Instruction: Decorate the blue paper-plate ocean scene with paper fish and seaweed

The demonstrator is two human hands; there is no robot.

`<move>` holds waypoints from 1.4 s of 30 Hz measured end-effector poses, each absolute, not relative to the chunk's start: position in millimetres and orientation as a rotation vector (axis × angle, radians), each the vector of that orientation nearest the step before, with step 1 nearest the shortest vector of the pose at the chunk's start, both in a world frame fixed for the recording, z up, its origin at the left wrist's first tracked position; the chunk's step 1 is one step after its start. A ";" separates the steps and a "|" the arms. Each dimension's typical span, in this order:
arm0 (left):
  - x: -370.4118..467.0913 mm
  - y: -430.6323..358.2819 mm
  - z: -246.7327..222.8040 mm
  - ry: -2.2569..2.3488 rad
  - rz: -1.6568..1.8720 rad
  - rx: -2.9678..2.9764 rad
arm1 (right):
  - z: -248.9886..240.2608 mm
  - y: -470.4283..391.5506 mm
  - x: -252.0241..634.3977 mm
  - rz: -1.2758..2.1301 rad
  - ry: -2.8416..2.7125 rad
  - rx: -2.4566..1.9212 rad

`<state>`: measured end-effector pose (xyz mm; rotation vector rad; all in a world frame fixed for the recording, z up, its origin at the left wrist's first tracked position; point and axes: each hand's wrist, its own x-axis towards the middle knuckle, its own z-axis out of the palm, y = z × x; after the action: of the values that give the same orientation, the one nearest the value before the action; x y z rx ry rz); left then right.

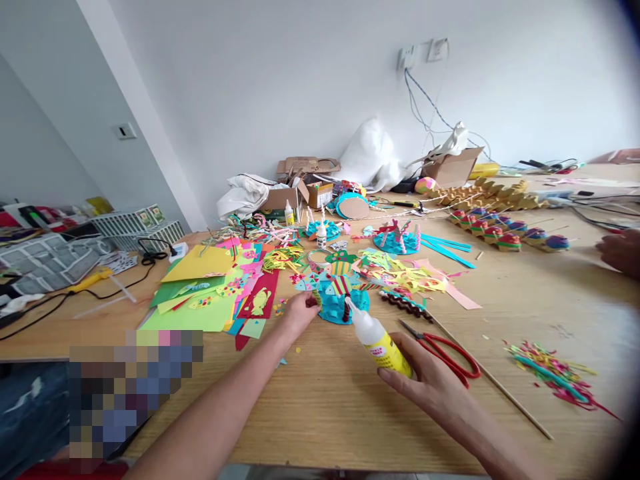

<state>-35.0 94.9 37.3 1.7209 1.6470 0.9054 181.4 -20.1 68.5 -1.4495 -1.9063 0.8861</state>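
A person's right hand grips a glue bottle at the center of the frame, its nozzle tilted up and leftward to a dark twist on a blue base. The left hand is at the base's left edge; whether its fingers are pinching anything cannot be told. A striped paper fish stands above the base, in the middle of the frame. Red-handled scissors lie open-bladed just right of the bottle, beside a thin stick slanting toward the lower right across the wooden tabletop. Colored sheets spread at center left, one red card bearing a yellow fish. Shredded scraps sit in a heap at lower right. Behind the base stand a small white bottle and, farther right, a blue disc with pink spirals. Painted cartons line the right side, where another person's hand shows at the frame's edge.
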 end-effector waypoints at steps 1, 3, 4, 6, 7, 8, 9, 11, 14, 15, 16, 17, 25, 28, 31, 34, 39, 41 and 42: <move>-34.9 94.6 38.0 1.649 0.906 1.725 | 69.5 -20.0 180.1 0.892 -1.917 -1.443; -34.6 94.2 39.4 1.653 0.909 1.733 | 71.2 -19.6 177.6 0.905 -1.931 -1.432; -34.4 94.2 40.0 1.657 0.909 1.736 | 71.7 -19.2 176.4 0.909 -1.934 -1.430; -33.8 94.1 40.8 1.666 0.910 1.743 | 71.4 -18.4 174.4 0.914 -1.934 -1.434; -33.5 94.0 41.1 1.672 0.910 1.746 | 70.7 -18.1 173.8 0.912 -1.931 -1.442; -33.4 93.7 41.5 1.677 0.910 1.750 | 69.7 -17.8 173.3 0.908 -1.925 -1.451; -33.4 93.2 41.9 1.683 0.910 1.754 | 68.4 -17.5 173.1 0.901 -1.917 -1.461; -34.0 91.9 43.3 1.694 0.909 1.763 | 65.2 -17.1 173.4 0.893 -1.898 -1.481; -36.7 90.1 46.8 1.706 0.904 1.774 | 60.4 -15.9 174.7 0.866 -1.858 -1.520; -38.1 90.0 48.3 1.709 0.900 1.777 | 59.3 -15.2 175.0 0.840 -1.839 -1.541; -39.7 90.3 49.7 1.713 0.898 1.781 | 58.5 -14.5 175.2 0.802 -1.814 -1.567; -41.4 90.9 51.2 1.718 0.895 1.785 | 58.3 -13.7 175.1 0.754 -1.785 -1.600; -59.8 93.6 60.2 1.727 0.846 1.819 | 63.9 -6.7 166.2 0.576 -1.691 -1.684; -64.0 86.7 61.3 1.738 0.837 1.815 | 63.0 -1.3 161.1 0.573 -1.718 -1.701; -65.1 77.5 60.0 1.721 0.812 1.820 | 61.9 4.5 156.0 0.575 -1.724 -1.747; -65.9 70.9 58.4 1.689 0.752 1.840 | 62.5 8.0 151.1 0.594 -1.712 -1.796; -69.8 63.9 57.7 1.591 0.636 1.919 | 63.1 7.4 147.4 0.568 -1.680 -1.803; -70.1 57.3 57.5 1.546 0.581 1.964 | 60.8 5.3 150.0 0.651 -1.646 -1.790; -69.5 52.6 57.6 1.522 0.551 1.990 | 59.0 3.8 152.2 0.720 -1.624 -1.769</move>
<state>-69.5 52.6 57.6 1.9898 1.5216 0.5511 152.2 3.8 59.0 -1.7688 -1.6237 0.7201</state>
